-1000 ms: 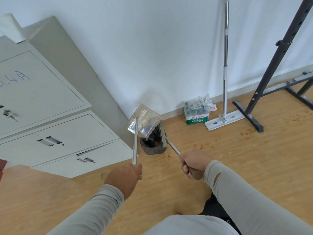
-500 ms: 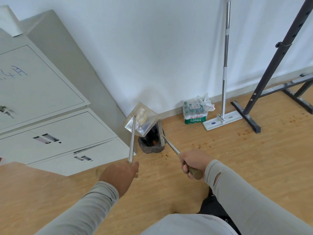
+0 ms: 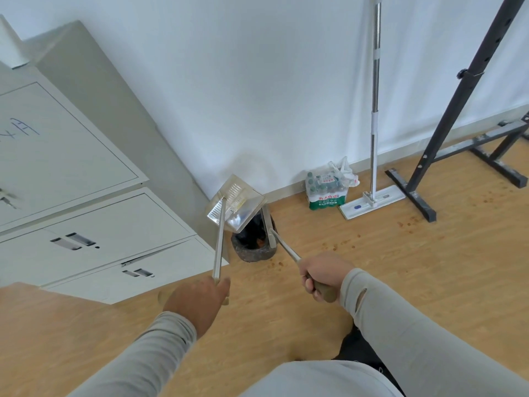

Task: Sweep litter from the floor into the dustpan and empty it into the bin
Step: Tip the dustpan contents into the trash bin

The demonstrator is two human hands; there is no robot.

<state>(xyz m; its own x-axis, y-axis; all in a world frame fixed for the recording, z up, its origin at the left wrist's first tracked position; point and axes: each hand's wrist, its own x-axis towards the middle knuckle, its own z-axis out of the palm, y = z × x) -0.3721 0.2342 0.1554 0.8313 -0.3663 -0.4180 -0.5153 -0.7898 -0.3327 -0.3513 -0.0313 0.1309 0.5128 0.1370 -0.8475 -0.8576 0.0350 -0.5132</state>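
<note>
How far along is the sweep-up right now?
Done: one load is swept up. In hand: the left hand tips the dustpan over the bin, while the right hand grips the broom beside it. Left: orange litter remains scattered on the floor.

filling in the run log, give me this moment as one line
phase: emptying | left hand: holds dustpan tipped over bin | right hand: holds broom at bin rim | litter remains on floor
</note>
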